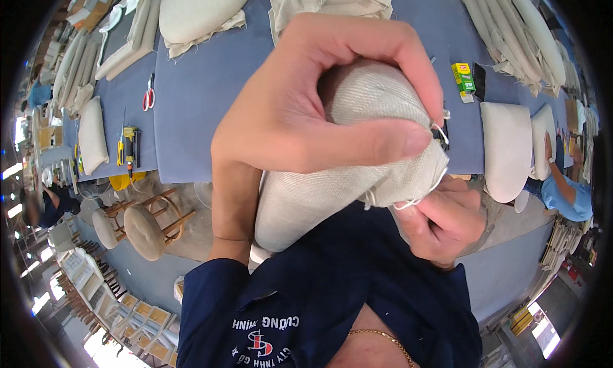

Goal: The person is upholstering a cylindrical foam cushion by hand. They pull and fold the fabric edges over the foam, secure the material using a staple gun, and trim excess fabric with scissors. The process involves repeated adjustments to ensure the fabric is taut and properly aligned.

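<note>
A padded seat cushion (pixel 306 202) covered in beige woven fabric is tilted up close before my chest. Over its upper end arches my left hand (pixel 306 106), with the thumb and fingertips pinching a fold of the cover. Loose white threads hang along the frayed fabric edge (pixel 426 176) at the right side of the cushion. There my right hand (pixel 447 221) is closed, its thumb and forefinger pressed together on that edge. Its other fingers are curled in, and whether they hold anything more is hidden. The cushion's underside is out of sight.
On the blue-grey table (pixel 191 112) lie red-handled scissors (pixel 149 93), a yellow-black tool (pixel 131 144), a green-yellow box (pixel 463 80) and a dark phone (pixel 479 80). Beige cushions (pixel 506 144) and fabric stacks (pixel 511 36) surround it. A co-worker's arm (pixel 562 179) reaches in at right. Wooden stools (pixel 145 230) stand left.
</note>
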Tool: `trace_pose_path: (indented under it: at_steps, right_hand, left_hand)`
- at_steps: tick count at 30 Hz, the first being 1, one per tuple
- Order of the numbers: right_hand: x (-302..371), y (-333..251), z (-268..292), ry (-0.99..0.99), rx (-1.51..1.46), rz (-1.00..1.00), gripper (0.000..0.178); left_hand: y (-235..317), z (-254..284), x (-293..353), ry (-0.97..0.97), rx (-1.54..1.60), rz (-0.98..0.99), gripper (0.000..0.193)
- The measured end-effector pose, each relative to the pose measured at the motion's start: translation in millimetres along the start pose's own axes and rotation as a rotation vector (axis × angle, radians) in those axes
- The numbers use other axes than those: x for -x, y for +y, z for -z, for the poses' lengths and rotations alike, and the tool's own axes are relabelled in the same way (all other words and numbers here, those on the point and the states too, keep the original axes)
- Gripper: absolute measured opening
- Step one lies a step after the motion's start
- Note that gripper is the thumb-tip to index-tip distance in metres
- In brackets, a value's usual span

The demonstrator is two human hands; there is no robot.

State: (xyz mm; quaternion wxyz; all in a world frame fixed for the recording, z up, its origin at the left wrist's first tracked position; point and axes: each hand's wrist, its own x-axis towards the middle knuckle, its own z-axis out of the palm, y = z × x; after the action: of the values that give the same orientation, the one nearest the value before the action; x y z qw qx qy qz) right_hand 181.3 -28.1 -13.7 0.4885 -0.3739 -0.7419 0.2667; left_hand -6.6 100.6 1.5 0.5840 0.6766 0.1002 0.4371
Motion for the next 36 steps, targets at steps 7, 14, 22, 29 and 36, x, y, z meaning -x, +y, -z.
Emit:
trace_pose_path:
  at_steps: [7,14,22,29,36]
  right_hand:
    - [6.5,-13.1,-24.9,0.182,0.008,-0.117,0.005]
    - [3.5,-23.7,-34.5,0.199,-0.042,-0.229,0.010]
    - [3.2,-6.9,0.3,-0.077,-0.149,-0.150,0.008]
    - [23.6,29.3,-8.4,0.093,-0.290,-0.322,0.012]
    - [-70.5,27.8,-95.5,-0.006,-0.632,-0.225,0.019]
  left_hand:
    - [0.5,-5.8,1.1,-0.005,0.024,0.038,0.027]
    - [7.7,-8.2,6.1,0.112,0.068,0.040,0.023]
    - [26.0,-6.7,5.0,0.202,0.058,0.112,0.026]
    - [52.6,38.4,39.8,0.448,-0.448,-0.034,0.031]
    - [79.0,43.2,102.2,0.833,-1.102,-0.050,0.031]
